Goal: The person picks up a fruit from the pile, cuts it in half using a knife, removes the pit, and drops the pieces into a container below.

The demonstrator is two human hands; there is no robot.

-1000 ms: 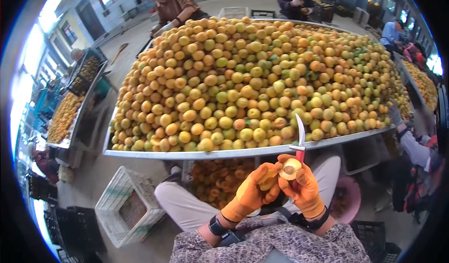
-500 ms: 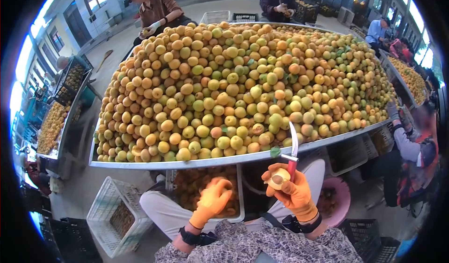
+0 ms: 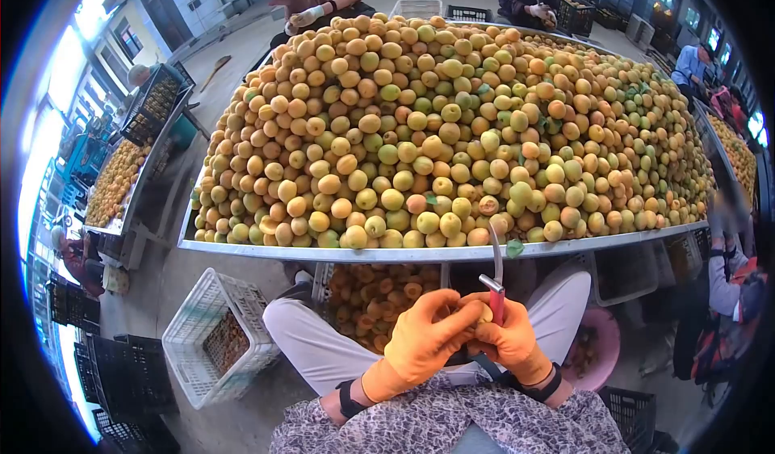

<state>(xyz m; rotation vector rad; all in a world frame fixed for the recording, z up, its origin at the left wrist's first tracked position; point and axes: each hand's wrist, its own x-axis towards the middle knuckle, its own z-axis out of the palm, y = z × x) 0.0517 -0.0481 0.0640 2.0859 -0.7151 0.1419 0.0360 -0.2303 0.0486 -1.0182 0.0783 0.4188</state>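
My right hand (image 3: 513,345), in an orange glove, is closed around the red handle of a curved knife (image 3: 496,248), its blade pointing up and away from me. That same hand also holds a cut apricot half (image 3: 485,314), mostly covered by fingers. My left hand (image 3: 424,337), also gloved in orange, meets it there, with thumb and fingers pinched at the apricot half. Whether the pit is still inside is hidden. Beyond both hands, whole apricots (image 3: 420,147) lie heaped on a large metal-edged table (image 3: 387,255).
Between my knees a crate (image 3: 445,275) holds apricot halves. A white crate (image 3: 182,357) with pits in its bottom stands to the left. On the right is a pink tub (image 3: 611,337). Several people sit or stand around, including one person (image 3: 731,276) close at right.
My left hand has moved right from above the crate of halves to the apricot half in my right hand. The exposed pit is now covered by fingers. The view has shifted.
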